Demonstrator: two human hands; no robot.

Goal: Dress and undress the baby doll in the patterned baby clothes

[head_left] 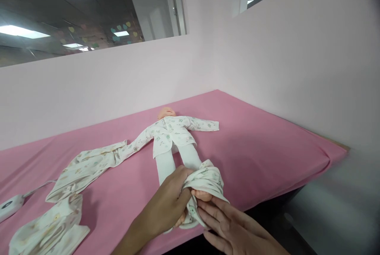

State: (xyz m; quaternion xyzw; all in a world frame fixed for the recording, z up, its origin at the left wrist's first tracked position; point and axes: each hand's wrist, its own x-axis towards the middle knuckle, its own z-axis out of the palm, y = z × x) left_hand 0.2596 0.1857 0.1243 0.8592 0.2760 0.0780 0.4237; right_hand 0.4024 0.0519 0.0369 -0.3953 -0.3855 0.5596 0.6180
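Observation:
A baby doll [170,134] lies on its back on the pink mattress [261,144], head toward the wall, wearing a white printed top, its white legs bare. Bunched printed trousers [208,178] are gathered over the doll's right-side foot [203,195]. My left hand [170,201] is closed, gripping the bunched fabric at its left edge. My right hand [228,221] has its fingers pressed on the fabric just under the foot, holding its lower edge.
More printed baby clothes [80,170] lie spread at the left, with a folded piece [49,227] at the front left. A white device with a cable [10,205] sits at the far left edge. Pale pink walls enclose the back and right.

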